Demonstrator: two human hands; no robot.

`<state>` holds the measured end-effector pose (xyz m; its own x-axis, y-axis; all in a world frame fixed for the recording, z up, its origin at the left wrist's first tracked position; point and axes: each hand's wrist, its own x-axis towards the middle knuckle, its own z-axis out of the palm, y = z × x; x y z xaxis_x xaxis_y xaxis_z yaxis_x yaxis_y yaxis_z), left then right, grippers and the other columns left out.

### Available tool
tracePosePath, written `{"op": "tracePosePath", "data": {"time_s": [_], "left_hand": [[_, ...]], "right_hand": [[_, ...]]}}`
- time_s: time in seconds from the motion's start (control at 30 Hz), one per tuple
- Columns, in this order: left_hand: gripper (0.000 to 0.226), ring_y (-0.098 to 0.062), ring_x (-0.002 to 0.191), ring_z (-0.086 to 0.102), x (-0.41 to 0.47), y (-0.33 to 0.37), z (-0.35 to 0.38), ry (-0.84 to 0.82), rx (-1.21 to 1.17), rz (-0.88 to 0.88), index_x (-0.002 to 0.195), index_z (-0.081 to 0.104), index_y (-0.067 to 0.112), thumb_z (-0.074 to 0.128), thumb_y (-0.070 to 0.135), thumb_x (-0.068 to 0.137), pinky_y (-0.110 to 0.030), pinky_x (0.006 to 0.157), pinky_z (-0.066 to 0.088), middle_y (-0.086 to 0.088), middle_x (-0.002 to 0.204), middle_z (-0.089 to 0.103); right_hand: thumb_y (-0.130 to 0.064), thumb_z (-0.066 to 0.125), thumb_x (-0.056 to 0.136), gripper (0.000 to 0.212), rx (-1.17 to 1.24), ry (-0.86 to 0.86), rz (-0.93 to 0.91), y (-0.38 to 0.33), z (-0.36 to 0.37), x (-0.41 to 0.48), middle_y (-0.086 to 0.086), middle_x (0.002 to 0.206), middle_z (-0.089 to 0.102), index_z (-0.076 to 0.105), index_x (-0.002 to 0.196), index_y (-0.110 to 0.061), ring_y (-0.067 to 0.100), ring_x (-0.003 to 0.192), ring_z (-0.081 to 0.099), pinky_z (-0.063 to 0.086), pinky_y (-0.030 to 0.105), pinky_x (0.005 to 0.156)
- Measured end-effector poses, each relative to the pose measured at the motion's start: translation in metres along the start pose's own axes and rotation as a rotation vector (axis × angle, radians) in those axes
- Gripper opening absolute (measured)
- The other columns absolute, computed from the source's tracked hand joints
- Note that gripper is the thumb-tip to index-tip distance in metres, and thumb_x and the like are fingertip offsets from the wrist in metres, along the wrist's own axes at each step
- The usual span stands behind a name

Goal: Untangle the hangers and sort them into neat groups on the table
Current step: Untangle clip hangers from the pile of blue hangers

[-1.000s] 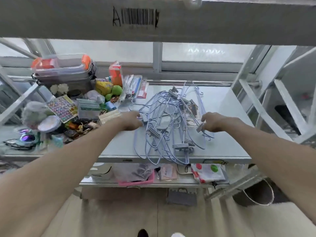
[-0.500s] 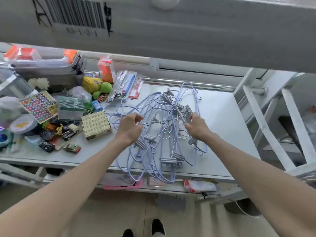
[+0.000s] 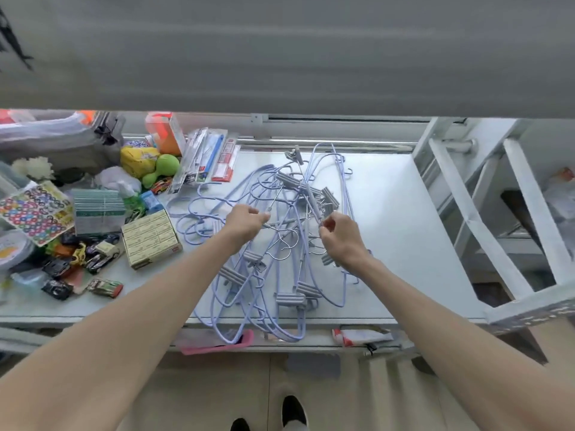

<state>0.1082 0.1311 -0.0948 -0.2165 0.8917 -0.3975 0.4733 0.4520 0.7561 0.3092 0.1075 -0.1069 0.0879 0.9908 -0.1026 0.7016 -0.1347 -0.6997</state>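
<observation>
Hangers (image 3: 253, 257): lilac coated wire, grey ribbed clips, tangled heap mid-table (image 3: 404, 228), lower loops overhanging front edge. Single hangers hard to tell apart. Left hand (image 3: 244, 220) curled round wires; right hand (image 3: 339, 234) pinches thin bar. Toy clutter (image 3: 93, 259) blurred, left end.

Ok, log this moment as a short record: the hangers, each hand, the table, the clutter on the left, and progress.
hangers: pale blue wire with grey clips, one tangled heap mid-table, some overhanging the near edge
left hand: fingers curled on a wire in the heap
right hand: pinches a grey hanger bar
table: pale top
clutter: toy cars, box, left of heap
progress: no sorted groups yet
</observation>
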Motion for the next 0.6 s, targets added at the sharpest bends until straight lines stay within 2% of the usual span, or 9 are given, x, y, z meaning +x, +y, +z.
{"op": "tracePosePath", "data": {"time_s": [0.03,0.1,0.2,0.27,0.33,0.4,0.5,0.6], "left_hand": [[0.026,-0.020,0.096,0.059,0.001,0.001,0.002,-0.024,0.024,0.000,0.098,0.066,0.007,0.070,0.030,0.087,-0.026,0.083,0.043,-0.011,0.105,0.065],[0.020,-0.019,0.085,0.056,0.001,0.002,0.006,-0.026,0.054,0.004,0.090,0.062,0.012,0.073,0.028,0.086,-0.027,0.080,0.044,-0.009,0.093,0.062],[0.018,-0.020,0.090,0.054,0.001,0.006,0.009,-0.003,0.106,-0.002,0.091,0.062,0.011,0.074,0.024,0.086,-0.026,0.083,0.043,-0.007,0.097,0.057],[0.026,-0.021,0.090,0.052,0.000,0.006,0.011,-0.011,0.161,-0.005,0.073,0.054,0.014,0.073,0.025,0.087,-0.025,0.082,0.042,-0.010,0.100,0.056],[0.036,-0.020,0.085,0.051,0.002,0.005,0.012,-0.001,0.187,-0.013,0.063,0.047,0.015,0.074,0.022,0.086,-0.024,0.077,0.042,-0.011,0.093,0.055],[0.032,-0.019,0.077,0.051,0.004,0.004,0.012,-0.005,0.173,-0.030,0.065,0.050,0.011,0.074,0.018,0.087,-0.024,0.071,0.041,-0.008,0.085,0.053],[0.033,-0.019,0.067,0.052,0.007,0.005,0.011,-0.097,0.021,-0.053,0.065,0.045,0.010,0.063,0.008,0.093,-0.027,0.064,0.049,-0.007,0.076,0.050],[0.015,-0.017,0.070,0.063,0.007,0.012,0.007,-0.181,-0.222,-0.083,0.086,0.046,0.003,0.046,0.003,0.101,-0.027,0.056,0.056,-0.011,0.083,0.062]], "right_hand": [[-0.007,0.055,0.089,0.012,0.006,0.019,0.000,-0.002,0.000,0.001,0.008,0.080,0.060,0.063,0.088,0.001,0.024,0.075,0.054,0.038,0.026,0.066],[-0.006,0.055,0.089,0.012,0.015,0.034,-0.004,-0.002,0.001,0.003,0.009,0.080,0.061,0.064,0.087,0.001,0.024,0.075,0.055,0.039,0.027,0.067],[-0.003,0.056,0.086,0.009,0.112,-0.027,-0.007,0.001,0.001,0.005,0.014,0.078,0.067,0.064,0.084,0.001,0.025,0.071,0.064,0.051,0.029,0.063],[0.001,0.057,0.087,0.007,0.237,-0.086,0.007,0.004,-0.001,0.006,0.014,0.068,0.066,0.062,0.082,0.001,0.016,0.056,0.063,0.047,0.020,0.050],[0.003,0.057,0.089,0.011,0.326,-0.102,0.022,0.008,-0.004,0.007,0.009,0.061,0.063,0.061,0.080,-0.002,0.005,0.042,0.055,0.040,0.015,0.043],[0.003,0.056,0.090,0.015,0.349,-0.046,0.031,0.011,-0.008,0.010,0.007,0.060,0.063,0.061,0.079,-0.005,0.000,0.039,0.052,0.041,0.016,0.044],[0.002,0.056,0.088,0.019,0.318,0.056,0.037,0.015,-0.013,0.014,0.005,0.063,0.065,0.061,0.077,-0.013,0.015,0.057,0.063,0.049,0.027,0.056],[0.003,0.055,0.086,0.016,0.270,0.042,0.010,0.012,-0.016,0.017,0.008,0.069,0.068,0.063,0.081,-0.010,0.022,0.066,0.066,0.051,0.031,0.067]]}}
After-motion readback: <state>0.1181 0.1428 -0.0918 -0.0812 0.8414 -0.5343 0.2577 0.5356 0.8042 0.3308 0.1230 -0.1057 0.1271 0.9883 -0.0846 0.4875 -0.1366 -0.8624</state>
